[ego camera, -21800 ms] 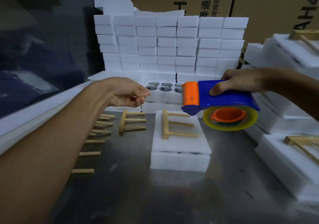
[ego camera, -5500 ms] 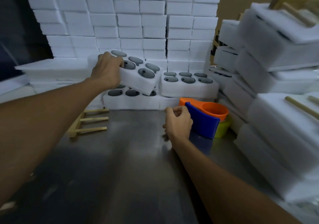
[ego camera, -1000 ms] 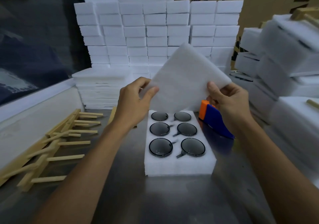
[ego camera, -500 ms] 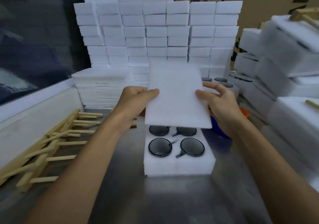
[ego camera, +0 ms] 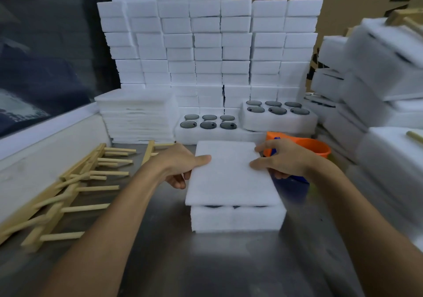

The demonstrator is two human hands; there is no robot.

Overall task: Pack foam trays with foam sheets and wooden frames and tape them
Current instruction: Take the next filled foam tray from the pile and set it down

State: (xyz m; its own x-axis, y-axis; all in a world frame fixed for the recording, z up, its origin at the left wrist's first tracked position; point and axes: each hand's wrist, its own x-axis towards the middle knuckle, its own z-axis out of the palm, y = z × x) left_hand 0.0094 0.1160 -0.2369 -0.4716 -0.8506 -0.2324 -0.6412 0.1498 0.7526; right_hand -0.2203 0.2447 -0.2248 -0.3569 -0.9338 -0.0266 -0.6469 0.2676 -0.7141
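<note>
A white foam tray [ego camera: 238, 220] stands on the metal table in front of me. A thin white foam sheet [ego camera: 231, 177] lies over its top and hides nearly all of its dark round inserts; only slivers show at the near edge. My left hand [ego camera: 180, 166] pinches the sheet's left edge, thumb on top and fingers beneath. My right hand [ego camera: 281, 161] holds the sheet's right edge, thumb on top. Wooden frames [ego camera: 68, 187] lie in a loose pile at the left. The orange and blue tape dispenser [ego camera: 299, 150] sits just behind my right hand.
A stack of foam sheets [ego camera: 137, 116] stands at the back left, with two filled trays [ego camera: 208, 125] [ego camera: 277, 113] beside it. A wall of foam blocks [ego camera: 206, 45] rises behind. Packed foam bundles [ego camera: 384, 90] are piled at the right.
The foam sheet has come down from above the tray and now lies flat on it, covering the inserts. Both hands have dropped with it.
</note>
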